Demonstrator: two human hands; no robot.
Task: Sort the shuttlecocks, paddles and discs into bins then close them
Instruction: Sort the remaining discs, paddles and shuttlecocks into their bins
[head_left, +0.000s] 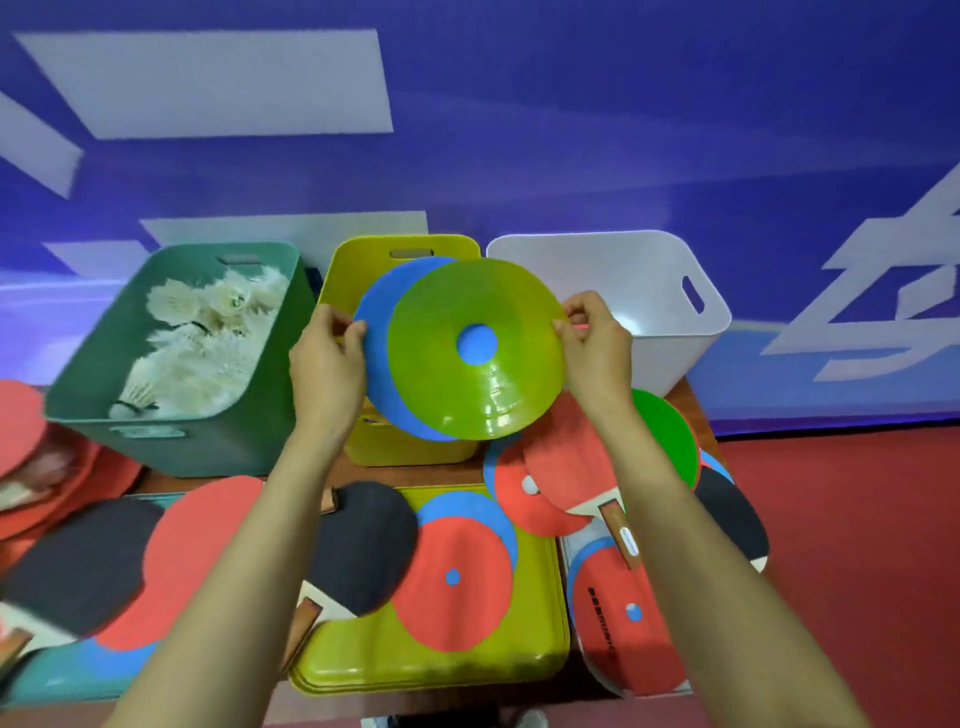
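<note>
Discs in hand: a lime disc (483, 374) lies over a blue disc (382, 332), both held up just above the yellow bin (410, 244).
Hands: the left hand (327, 364) pinches the left edge of the blue disc; the right hand (597, 353) pinches the right edge of the lime disc.
Shuttlecocks: a heap of shuttlecocks (208, 338) is already in the green bin (156, 441); I see no other on the desk (171, 480), so this part looks finished.
Discs left: several remain outside, for example a red disc (452, 582) on the yellow lid (441, 670) and a green disc (670, 436) at the right.
Paddles: none seems sorted yet; a black paddle (358, 545) and a red paddle (197, 551) lie near the front, and more are at the right.
White bin: the white bin (660, 358) shows nothing inside, probably it waits for the paddles.
Yellow bin inside: mostly hidden by the held discs, so I cannot tell its content.
Closing: all three bins stand open; no lid is on.
Progress: I judge about one third done.
</note>
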